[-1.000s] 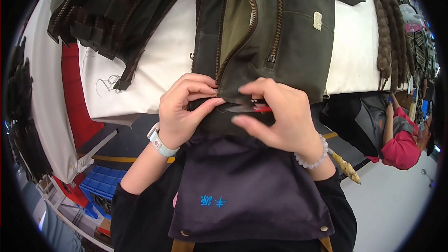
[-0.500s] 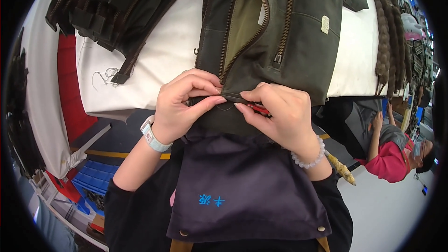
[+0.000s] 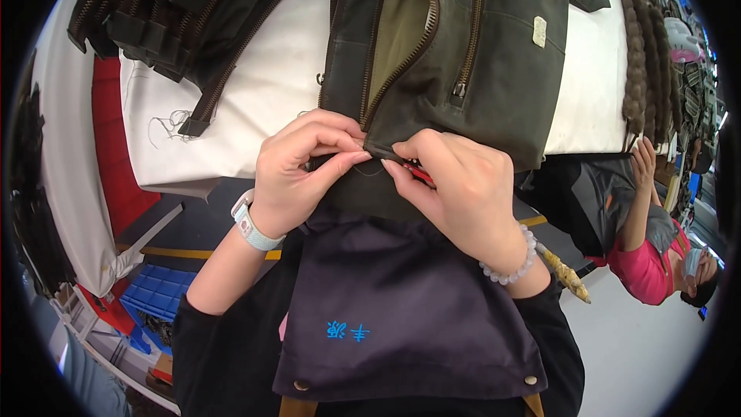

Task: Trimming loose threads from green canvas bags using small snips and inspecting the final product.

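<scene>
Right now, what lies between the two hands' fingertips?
The head view shows a short stretch of dark green jacket hem between the left hand and right hand.

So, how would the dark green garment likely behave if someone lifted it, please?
The dark green garment would probably flop, since its open zip edge bows loosely. It may feel fairly weighty, given the long, metal-looking teeth on that edge.
</scene>
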A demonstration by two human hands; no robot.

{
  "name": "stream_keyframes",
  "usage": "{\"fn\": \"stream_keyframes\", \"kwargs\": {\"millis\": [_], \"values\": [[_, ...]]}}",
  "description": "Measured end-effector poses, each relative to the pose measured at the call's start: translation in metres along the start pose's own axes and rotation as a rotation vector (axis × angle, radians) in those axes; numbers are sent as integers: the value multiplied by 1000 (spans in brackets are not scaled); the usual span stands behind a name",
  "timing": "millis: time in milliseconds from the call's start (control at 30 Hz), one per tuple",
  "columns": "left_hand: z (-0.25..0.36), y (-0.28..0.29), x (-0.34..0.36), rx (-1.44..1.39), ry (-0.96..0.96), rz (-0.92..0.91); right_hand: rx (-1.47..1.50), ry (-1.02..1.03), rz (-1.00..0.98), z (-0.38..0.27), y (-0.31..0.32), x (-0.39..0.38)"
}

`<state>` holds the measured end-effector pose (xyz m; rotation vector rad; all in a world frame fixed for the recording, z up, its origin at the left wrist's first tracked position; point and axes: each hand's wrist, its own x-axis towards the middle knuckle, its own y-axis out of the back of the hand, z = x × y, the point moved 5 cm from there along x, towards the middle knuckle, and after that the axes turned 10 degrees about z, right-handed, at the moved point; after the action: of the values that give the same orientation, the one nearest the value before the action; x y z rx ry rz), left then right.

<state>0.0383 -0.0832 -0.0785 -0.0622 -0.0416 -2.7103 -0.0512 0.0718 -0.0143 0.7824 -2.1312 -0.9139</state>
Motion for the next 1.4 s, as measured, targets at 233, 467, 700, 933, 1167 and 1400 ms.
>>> {"fn": "stream_keyframes", "kwargs": {"millis": [233, 467, 700, 933, 1167, 1400], "values": [[-3, 1, -3, -154, 84, 61, 117, 27, -11, 11, -2, -3], [-1, 2, 0, 45, -59, -55, 123, 88, -19, 9, -2, -4], [0, 4, 1, 72, -73, -111, 109, 106, -2, 8, -3, -5], [-2, 4, 0, 31, -42, -117, -8, 173, 69, 3, -6, -8], [3, 3, 3, 93, -64, -147, -157, 250, 96, -3, -9, -12], [13, -3, 2, -95, 40, 54, 465, -429, -47, 20, 6, -3]]}}
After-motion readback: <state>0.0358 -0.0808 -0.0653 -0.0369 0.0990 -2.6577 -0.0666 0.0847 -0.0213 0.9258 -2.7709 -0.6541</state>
